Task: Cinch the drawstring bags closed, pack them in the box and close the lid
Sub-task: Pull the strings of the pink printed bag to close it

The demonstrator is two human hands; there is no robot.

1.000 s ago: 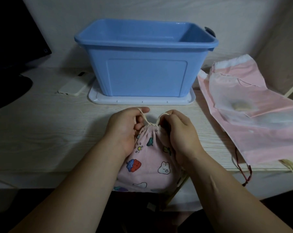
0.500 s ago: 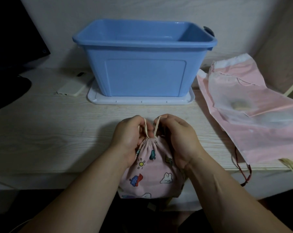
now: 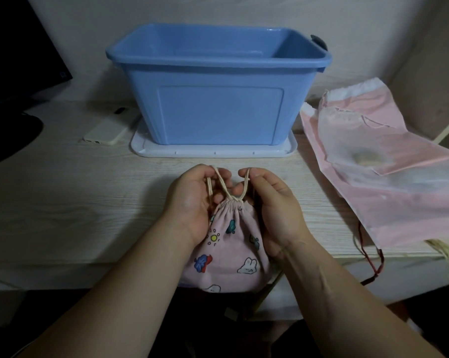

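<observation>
A: Where is the small bag right now?

B: The pink printed drawstring bag [image 3: 230, 244] lies on the near edge of the pale wooden table [image 3: 71, 200], its bottom hanging a little over the edge. Its mouth is gathered tight into pleats, pointing toward the blue box [image 3: 218, 99].

A: And the hands?

B: Both are on it. The left hand [image 3: 192, 202] cups the bag's left side, its fingers pinching a loop of the cream drawstring [image 3: 224, 187]. The right hand [image 3: 275, 205] flanks the right side and pinches the other loop between thumb and forefinger. The two loops rise from the gathered neck in a V (neither hand is slack; each is closed on cord).

A: The box?

B: Open, standing beyond the hands, on top of its white lid [image 3: 213, 151], which lies flat on the table beneath it. What I can see of the inside looks bare, though the near wall hides the floor.

A: Other bags?

B: To the right, larger pink bags [image 3: 388, 177] lie flat and overlapping, mouths uncinched, with a translucent white panel showing something pale inside. A dark red cord [image 3: 370, 257] trails from them over the table edge.

A: Anything else?

B: A phone in a light case [image 3: 110, 130] just left of the lid, and a dark monitor [image 3: 17, 73] at the far left.
</observation>
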